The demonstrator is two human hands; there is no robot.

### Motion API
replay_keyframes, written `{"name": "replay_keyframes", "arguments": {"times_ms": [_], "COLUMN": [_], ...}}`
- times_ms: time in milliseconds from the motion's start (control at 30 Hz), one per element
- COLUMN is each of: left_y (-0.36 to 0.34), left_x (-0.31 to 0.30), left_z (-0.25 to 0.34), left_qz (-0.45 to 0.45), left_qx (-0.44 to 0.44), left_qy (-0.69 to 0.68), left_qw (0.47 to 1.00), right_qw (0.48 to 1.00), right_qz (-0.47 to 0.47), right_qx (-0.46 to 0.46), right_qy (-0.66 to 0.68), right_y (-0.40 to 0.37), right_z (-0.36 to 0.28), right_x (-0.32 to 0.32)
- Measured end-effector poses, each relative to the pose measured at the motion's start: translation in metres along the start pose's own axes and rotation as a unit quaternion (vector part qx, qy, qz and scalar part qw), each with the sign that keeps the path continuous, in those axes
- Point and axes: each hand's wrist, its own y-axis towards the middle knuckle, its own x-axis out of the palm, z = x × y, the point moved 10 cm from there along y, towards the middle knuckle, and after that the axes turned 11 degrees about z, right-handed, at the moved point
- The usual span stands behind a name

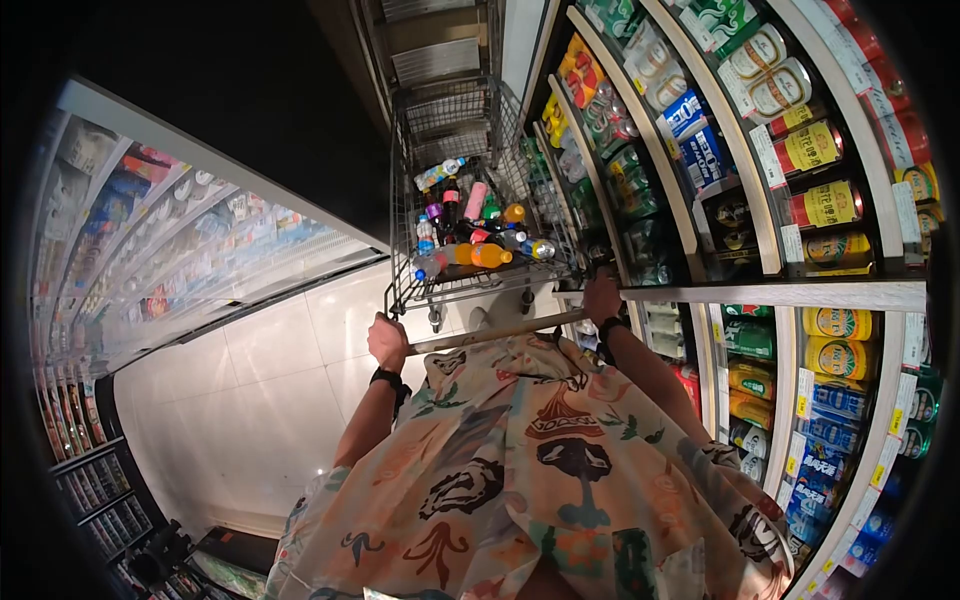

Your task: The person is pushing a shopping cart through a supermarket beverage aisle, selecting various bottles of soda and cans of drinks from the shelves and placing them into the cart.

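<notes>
A wire shopping cart stands in front of me with several drink bottles lying in a heap inside. Among them are an orange soda bottle, a dark cola bottle and a pink can or bottle. My left hand is closed around the left end of the cart's handle bar. At the bar's right end, close to the shelf edge, my right hand is wrapped on it too. Dark bands circle both wrists.
Curved shelves of canned drinks rise close on the right, with a shelf ledge jutting near my right hand. A refrigerated display lines the left. Pale floor tiles lie between. Small goods fill a dark rack at lower left.
</notes>
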Motion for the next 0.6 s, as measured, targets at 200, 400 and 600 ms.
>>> {"name": "replay_keyframes", "arguments": {"times_ms": [200,400,600], "left_y": [0.003,0.002,0.002], "left_x": [0.008,0.007,0.012], "left_z": [0.002,0.008,0.008], "left_qz": [0.012,0.009,-0.005], "left_qx": [0.01,0.008,0.013], "left_qy": [0.003,-0.011,-0.032], "left_qw": [1.0,1.0,0.999], "right_qw": [1.0,0.999,0.999], "right_qz": [-0.015,0.016,0.026], "right_qx": [-0.004,0.02,0.007], "right_qy": [0.018,0.038,0.023], "right_y": [0.007,0.013,0.02], "right_z": [0.006,0.009,0.016], "right_x": [0.003,0.001,0.008]}}
